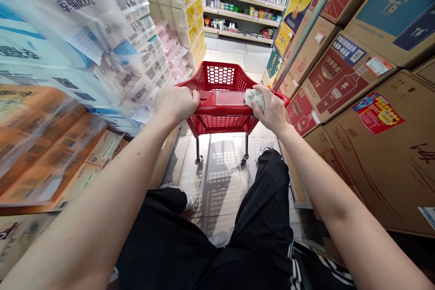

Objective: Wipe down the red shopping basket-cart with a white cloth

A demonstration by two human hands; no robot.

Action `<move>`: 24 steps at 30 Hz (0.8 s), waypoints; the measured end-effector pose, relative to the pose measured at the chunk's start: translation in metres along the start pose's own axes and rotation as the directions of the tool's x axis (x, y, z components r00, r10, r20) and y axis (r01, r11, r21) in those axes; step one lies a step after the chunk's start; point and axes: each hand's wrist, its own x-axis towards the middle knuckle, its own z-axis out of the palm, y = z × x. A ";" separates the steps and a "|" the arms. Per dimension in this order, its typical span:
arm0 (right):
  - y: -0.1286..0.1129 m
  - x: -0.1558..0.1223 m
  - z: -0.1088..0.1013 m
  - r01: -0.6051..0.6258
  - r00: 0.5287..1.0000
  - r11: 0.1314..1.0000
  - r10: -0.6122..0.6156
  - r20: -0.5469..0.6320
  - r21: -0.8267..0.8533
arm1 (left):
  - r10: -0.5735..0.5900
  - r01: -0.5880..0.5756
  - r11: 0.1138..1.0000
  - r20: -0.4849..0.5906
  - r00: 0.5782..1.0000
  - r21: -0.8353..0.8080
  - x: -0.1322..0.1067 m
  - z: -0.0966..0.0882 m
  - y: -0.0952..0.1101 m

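Note:
A red plastic shopping cart (222, 77) stands in a narrow aisle straight ahead of me, its basket showing nothing inside. My left hand (176, 102) is closed in a fist around the left end of the cart's red handle bar (222, 108). My right hand (270, 108) grips the right end of the bar and also holds a crumpled pale cloth or paper wad (254, 97) against it. My black trousers and light shoes show below the cart.
Plastic-wrapped tissue packs (78, 54) are stacked high on the left. Brown cardboard cartons (367, 99) with red labels are stacked on the right. The tiled floor (220, 163) runs forward to shelves of small bottles (244, 4) at the far end.

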 end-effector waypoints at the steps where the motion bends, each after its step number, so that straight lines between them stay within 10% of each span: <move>1: -0.005 -0.002 0.002 -0.007 1.000 1.000 0.007 -0.025 -0.018 | -0.017 0.017 1.000 -0.027 0.999 0.023 0.001 0.001 0.001; 9: -0.058 -0.021 0.029 -0.040 0.999 0.977 0.034 -0.036 -0.211 | -0.016 0.020 0.999 -0.071 0.997 0.048 0.006 0.006 0.002; 24: -0.064 -0.011 0.026 0.119 0.992 0.980 -0.109 0.070 -0.159 | -0.014 0.022 0.996 -0.088 0.996 0.082 0.001 0.007 0.004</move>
